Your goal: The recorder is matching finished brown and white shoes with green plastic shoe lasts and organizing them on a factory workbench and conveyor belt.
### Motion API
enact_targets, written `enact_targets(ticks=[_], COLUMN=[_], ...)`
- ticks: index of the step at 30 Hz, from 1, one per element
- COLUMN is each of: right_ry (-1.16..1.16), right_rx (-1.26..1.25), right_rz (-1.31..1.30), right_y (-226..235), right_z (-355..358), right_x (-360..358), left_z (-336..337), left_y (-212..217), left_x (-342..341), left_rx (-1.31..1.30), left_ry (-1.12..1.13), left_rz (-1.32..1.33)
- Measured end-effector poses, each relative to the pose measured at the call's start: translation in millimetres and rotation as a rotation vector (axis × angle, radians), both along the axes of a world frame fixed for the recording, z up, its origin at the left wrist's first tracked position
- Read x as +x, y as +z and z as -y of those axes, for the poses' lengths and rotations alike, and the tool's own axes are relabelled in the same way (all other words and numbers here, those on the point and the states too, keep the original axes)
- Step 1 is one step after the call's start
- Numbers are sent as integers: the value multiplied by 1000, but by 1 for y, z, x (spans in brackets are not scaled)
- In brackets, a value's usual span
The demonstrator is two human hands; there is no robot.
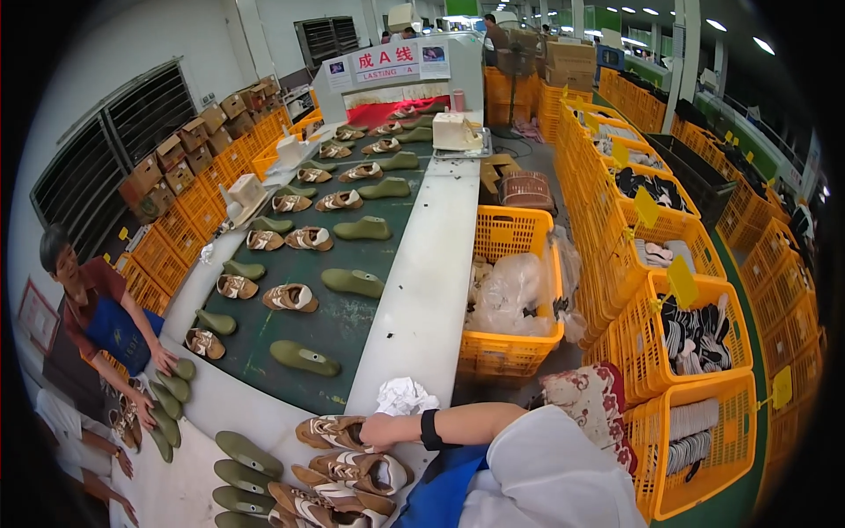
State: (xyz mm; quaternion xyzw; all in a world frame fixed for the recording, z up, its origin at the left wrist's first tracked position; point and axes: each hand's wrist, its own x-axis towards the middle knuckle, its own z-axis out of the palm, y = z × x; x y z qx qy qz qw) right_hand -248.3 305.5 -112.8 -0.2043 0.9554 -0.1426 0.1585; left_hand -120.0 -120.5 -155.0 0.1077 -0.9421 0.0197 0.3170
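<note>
My right hand (pixel 380 433), with a black band on the wrist, is closed on the collar of a brown and white sneaker (pixel 326 431) on the white tabletop. Some of its fingers are hidden at the shoe opening. More sneakers of the same kind (pixel 356 471) lie just below, one with white paper inside. To their left, several green shoe lasts (pixel 250 453) lie in a row. Crumpled white paper (pixel 407 396) rests right above my hand. My left hand is out of view.
A green conveyor belt (pixel 290 348) carries sneakers and lasts in rows. At the left, a co-worker (pixel 123 326) touches green lasts; another person's arms reach in below. A yellow crate (pixel 506 356) holds plastic bags. Stacked yellow crates (pixel 704 387) with shoe parts line the right.
</note>
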Motion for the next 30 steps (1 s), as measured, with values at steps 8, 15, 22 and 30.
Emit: enact_targets(ticks=[8,15,22,30], right_ry=[-14,5,-147,-78], right_rx=[-45,-110,-340,-180], right_rz=[-17,-56,-171,-188], right_y=[-15,-21,69,62], right_z=[-6,-1,-48,12], right_x=[4,6,-39,-199], left_z=[-34,-60,-31,-23], left_y=[24,60,3,0], left_x=[-11,0,-19,-27], left_rx=[291,509,494,395], left_ry=[-53,84,152,222], left_rz=[105,293,279,232])
